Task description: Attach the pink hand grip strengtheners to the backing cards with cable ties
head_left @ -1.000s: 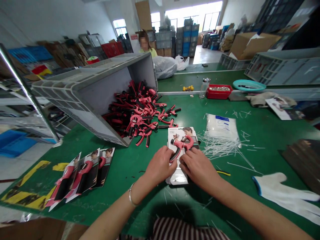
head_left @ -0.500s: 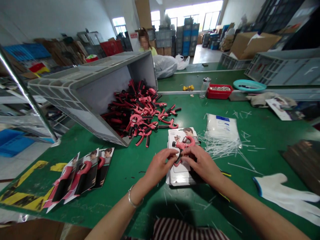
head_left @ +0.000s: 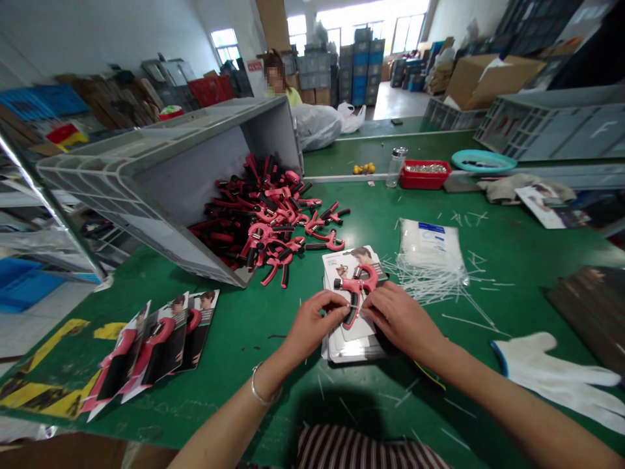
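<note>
Pink-and-black hand exerciser (head_left: 357,284) lies on a white printed card (head_left: 336,268) between my grips: left grip (head_left: 312,326) pinching a thin white plastic tie (head_left: 352,306), right grip (head_left: 398,317) pressed against the exerciser

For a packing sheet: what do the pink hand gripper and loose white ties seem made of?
The pink hand gripper looks like glossy moulded plastic, its black handle perhaps rubber. The white ties look like stiff plastic, probably nylon, from their straight strands.
</note>
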A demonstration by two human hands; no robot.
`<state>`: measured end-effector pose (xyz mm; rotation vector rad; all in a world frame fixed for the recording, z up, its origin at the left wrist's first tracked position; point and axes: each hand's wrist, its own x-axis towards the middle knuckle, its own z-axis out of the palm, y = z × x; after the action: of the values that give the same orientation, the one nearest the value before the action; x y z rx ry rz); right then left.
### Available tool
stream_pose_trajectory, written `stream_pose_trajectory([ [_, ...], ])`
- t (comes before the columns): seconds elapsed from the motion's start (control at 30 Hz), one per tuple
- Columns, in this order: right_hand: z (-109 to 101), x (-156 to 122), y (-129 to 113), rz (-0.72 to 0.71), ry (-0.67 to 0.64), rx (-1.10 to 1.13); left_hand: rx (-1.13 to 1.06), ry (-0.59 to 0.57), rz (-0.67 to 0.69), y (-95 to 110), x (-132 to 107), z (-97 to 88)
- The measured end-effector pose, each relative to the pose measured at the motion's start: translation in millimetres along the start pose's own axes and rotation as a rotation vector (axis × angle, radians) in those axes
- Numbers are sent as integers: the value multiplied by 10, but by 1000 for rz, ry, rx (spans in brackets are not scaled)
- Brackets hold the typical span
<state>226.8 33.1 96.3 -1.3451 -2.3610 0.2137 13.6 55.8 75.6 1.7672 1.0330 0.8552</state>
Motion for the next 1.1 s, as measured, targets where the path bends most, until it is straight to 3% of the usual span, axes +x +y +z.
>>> stream_pose_trajectory([
  [0.23, -7, 23, -56, -52, 16, 6, 154, -37, 105, 89, 18, 12],
  [0.43, 9, 37, -81, -52, 24, 98, 492, -192, 206, 297, 10, -89],
  [0.6, 1, 63, -146, -85, 49, 76, 843, -207, 267, 406, 16, -125],
  [0.77, 6, 40, -129, -83, 69, 85, 793, -201, 314, 425, -2, -100],
  [0.93, 58, -4, -109, 80, 120, 270, 554, -27, 254, 189, -102, 67],
  [1.1, 191, 34, -127, 118, 259, 412, 517, 212, 221, -60, -133, 167],
])
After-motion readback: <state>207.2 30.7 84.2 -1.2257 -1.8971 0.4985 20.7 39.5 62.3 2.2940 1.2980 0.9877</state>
